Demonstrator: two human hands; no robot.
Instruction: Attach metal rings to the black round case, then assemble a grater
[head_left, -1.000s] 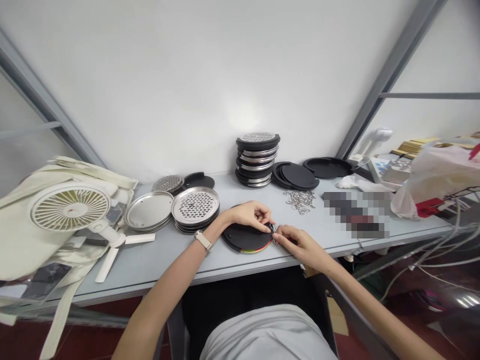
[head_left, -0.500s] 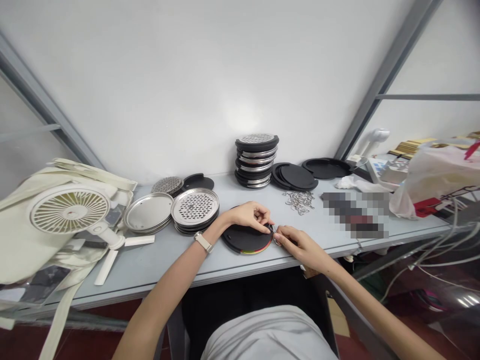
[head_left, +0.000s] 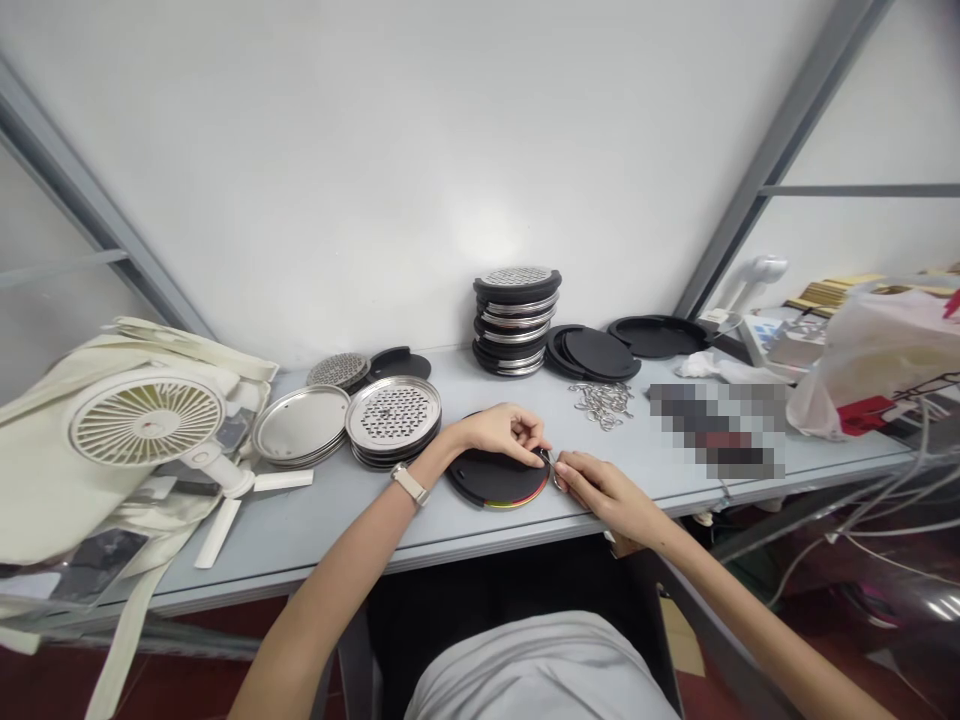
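Observation:
A round black disc [head_left: 487, 480] with a red and yellow strip along its near rim lies on the table in front of me. My left hand [head_left: 506, 435] rests over its far right side, fingers curled and thumb pressed at the edge. Just right of the disc, my right hand [head_left: 592, 480] is closed in a pinch on a small silver metal piece [head_left: 556, 478], which has a loop and reaches the disc's edge by my left thumb. Its exact kind is hard to make out. Behind my hands is a loose pile of silver metal clips [head_left: 604, 402].
On the left are a stack of perforated metal discs [head_left: 394, 415], plain metal discs [head_left: 300, 425] and a white fan [head_left: 150, 420]. A tall stack of black and silver discs [head_left: 516, 320] stands behind, with black discs [head_left: 596, 355] beside it. A plastic bag [head_left: 877, 350] sits at right.
The view has shifted slightly. Both hands stay at the disc's right edge, and a little more of the silver metal piece shows between them.

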